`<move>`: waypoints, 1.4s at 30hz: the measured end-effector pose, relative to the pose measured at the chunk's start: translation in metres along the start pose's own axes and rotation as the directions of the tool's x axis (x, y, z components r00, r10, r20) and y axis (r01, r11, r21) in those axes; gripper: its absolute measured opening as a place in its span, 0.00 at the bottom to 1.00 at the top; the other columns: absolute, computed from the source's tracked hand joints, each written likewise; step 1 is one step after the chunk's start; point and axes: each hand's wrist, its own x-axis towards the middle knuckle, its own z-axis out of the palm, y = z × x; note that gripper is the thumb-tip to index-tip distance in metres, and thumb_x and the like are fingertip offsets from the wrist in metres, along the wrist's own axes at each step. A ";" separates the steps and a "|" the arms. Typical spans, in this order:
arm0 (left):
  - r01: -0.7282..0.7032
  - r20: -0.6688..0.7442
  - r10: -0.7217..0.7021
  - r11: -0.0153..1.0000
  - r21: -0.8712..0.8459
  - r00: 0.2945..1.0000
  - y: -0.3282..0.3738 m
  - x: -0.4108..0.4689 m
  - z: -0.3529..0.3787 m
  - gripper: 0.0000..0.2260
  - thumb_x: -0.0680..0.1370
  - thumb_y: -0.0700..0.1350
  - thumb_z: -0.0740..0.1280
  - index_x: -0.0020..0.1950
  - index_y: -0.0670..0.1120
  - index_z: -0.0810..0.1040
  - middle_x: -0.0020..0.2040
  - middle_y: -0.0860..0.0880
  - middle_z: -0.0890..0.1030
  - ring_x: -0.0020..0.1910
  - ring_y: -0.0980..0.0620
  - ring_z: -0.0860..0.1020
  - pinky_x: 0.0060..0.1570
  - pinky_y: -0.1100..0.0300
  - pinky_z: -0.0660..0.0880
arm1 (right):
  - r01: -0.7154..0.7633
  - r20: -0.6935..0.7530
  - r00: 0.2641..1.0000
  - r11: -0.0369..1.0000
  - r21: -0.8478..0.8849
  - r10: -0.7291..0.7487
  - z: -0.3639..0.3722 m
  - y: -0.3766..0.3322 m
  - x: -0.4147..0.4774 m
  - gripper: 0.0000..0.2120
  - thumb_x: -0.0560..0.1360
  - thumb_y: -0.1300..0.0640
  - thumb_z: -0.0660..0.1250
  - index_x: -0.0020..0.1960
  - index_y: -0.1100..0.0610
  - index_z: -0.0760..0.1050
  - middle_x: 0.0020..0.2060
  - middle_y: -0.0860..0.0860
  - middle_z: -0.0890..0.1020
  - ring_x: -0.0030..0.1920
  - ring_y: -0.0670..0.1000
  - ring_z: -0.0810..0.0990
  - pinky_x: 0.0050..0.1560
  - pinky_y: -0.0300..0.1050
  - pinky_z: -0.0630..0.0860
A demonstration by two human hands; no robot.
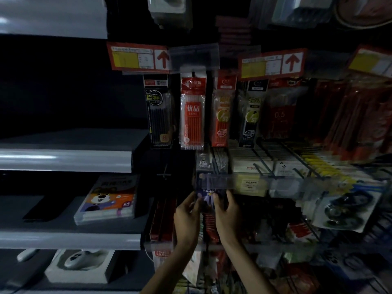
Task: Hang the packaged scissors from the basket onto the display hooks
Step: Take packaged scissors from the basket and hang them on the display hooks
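Both my hands hold one dark purple-blue scissors package (206, 187) upright at a display hook in the lower middle of the rack. My left hand (187, 217) grips its left edge and my right hand (227, 215) grips its right edge. The package's top reaches up behind a clear plastic price strip (244, 182). The hook itself is hidden behind the package and the strip. An empty dark hook (165, 174) juts out just to the left. The basket is out of view.
Packs of pen refills (193, 113) hang in a row above my hands under red price labels (137, 58). Wire hooks with notepads and yellow items (324, 166) fill the right side. Grey shelves on the left carry a marker box (108, 200) and a white device (82, 259).
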 end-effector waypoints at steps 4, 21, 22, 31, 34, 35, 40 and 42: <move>0.054 -0.047 -0.054 0.998 -0.019 0.997 0.005 0.001 0.001 0.06 0.82 0.45 0.71 0.57 0.53 0.86 0.47 0.64 0.87 0.50 0.65 0.85 0.50 0.66 0.81 | 0.020 -0.035 0.999 1.000 0.018 -0.019 0.003 -0.002 0.000 0.07 0.81 0.50 0.69 0.59 0.45 0.79 0.42 0.34 0.79 0.46 0.36 0.81 0.44 0.27 0.71; 0.020 -0.083 -0.009 0.992 0.129 0.996 -0.011 0.000 -0.008 0.23 0.78 0.62 0.73 0.68 0.53 0.81 0.60 0.58 0.85 0.60 0.62 0.82 0.59 0.53 0.83 | -0.075 -0.044 0.996 0.994 0.076 0.078 0.001 0.012 0.005 0.25 0.77 0.43 0.72 0.69 0.53 0.77 0.57 0.49 0.85 0.57 0.47 0.84 0.57 0.55 0.82; 0.024 -0.078 -0.014 0.992 0.125 0.997 -0.012 -0.001 -0.008 0.22 0.78 0.60 0.73 0.69 0.52 0.80 0.61 0.57 0.85 0.60 0.61 0.82 0.60 0.54 0.83 | -0.077 -0.042 0.996 0.994 0.072 0.080 0.001 0.010 0.004 0.26 0.76 0.42 0.73 0.70 0.52 0.77 0.57 0.48 0.85 0.57 0.48 0.84 0.57 0.55 0.82; 0.007 -0.022 -0.004 0.991 0.132 1.000 -0.012 -0.011 -0.004 0.21 0.81 0.53 0.73 0.73 0.51 0.78 0.63 0.59 0.83 0.62 0.62 0.81 0.54 0.73 0.77 | -0.045 -0.027 0.999 0.996 0.078 0.047 0.000 0.011 0.001 0.32 0.73 0.35 0.71 0.72 0.49 0.75 0.56 0.46 0.84 0.56 0.47 0.84 0.56 0.57 0.82; -0.007 0.008 0.006 0.985 0.173 1.000 -0.015 -0.012 -0.009 0.22 0.81 0.54 0.72 0.74 0.53 0.77 0.65 0.59 0.82 0.64 0.60 0.80 0.59 0.66 0.79 | -0.062 -0.001 0.998 0.994 0.093 0.062 -0.001 0.011 0.001 0.33 0.72 0.33 0.72 0.72 0.47 0.74 0.55 0.43 0.84 0.56 0.45 0.84 0.56 0.56 0.83; -0.011 0.018 0.008 0.982 0.190 1.000 -0.016 -0.013 -0.011 0.23 0.81 0.55 0.73 0.75 0.52 0.76 0.66 0.58 0.81 0.64 0.60 0.80 0.61 0.62 0.80 | -0.068 -0.001 0.998 0.993 0.094 0.068 -0.002 0.012 0.001 0.35 0.71 0.31 0.72 0.72 0.47 0.74 0.56 0.44 0.85 0.56 0.45 0.84 0.56 0.56 0.83; -0.067 0.071 0.049 0.956 0.285 0.996 -0.015 -0.020 -0.026 0.22 0.81 0.56 0.72 0.74 0.55 0.75 0.66 0.59 0.80 0.62 0.62 0.79 0.59 0.54 0.83 | -0.106 0.017 0.994 0.993 0.055 0.105 -0.019 0.006 -0.015 0.30 0.76 0.51 0.76 0.75 0.50 0.71 0.61 0.47 0.81 0.61 0.45 0.80 0.63 0.51 0.79; -0.090 0.087 0.065 0.939 0.331 0.994 -0.012 -0.027 -0.037 0.24 0.80 0.60 0.71 0.74 0.57 0.74 0.67 0.59 0.78 0.63 0.61 0.78 0.59 0.54 0.82 | -0.053 0.018 0.998 0.998 0.014 0.053 -0.028 0.007 -0.032 0.29 0.75 0.52 0.77 0.74 0.48 0.72 0.59 0.42 0.81 0.61 0.41 0.79 0.63 0.48 0.78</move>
